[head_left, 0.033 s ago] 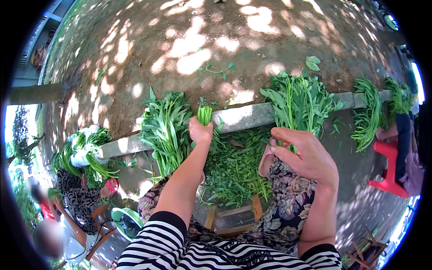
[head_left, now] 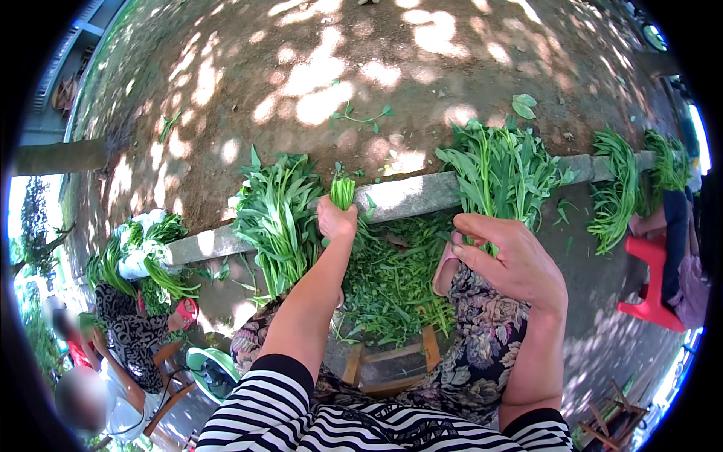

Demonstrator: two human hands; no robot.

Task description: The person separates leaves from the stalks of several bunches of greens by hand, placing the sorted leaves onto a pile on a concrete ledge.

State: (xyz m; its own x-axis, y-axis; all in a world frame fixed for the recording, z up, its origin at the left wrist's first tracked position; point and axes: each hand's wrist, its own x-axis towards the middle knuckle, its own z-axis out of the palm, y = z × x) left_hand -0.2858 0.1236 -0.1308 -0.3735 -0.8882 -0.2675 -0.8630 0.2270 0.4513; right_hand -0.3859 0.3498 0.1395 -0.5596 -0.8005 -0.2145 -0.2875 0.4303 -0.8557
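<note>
My left hand (head_left: 337,220) is closed around a bunch of leafy green stems (head_left: 343,192); the cut ends stick up past the fist and leaves hang below it. To its left, a thick bundle of long-leaved greens (head_left: 277,215) leans on the low concrete kerb (head_left: 410,196). My right hand (head_left: 512,260) hovers over my right knee, fingers loosely bent and thumb apart from the index finger, with nothing visible in it. Just beyond it, another bundle of greens (head_left: 501,169) lies across the kerb. Loose leaves and stems (head_left: 399,279) cover the ground between my feet.
Further right, more greens (head_left: 616,188) drape over the kerb near a red plastic stool (head_left: 649,282). At the left, a person (head_left: 124,384) sits near a green basin (head_left: 212,373) and other bunches (head_left: 139,252). A wooden stool frame (head_left: 392,358) stands beneath me.
</note>
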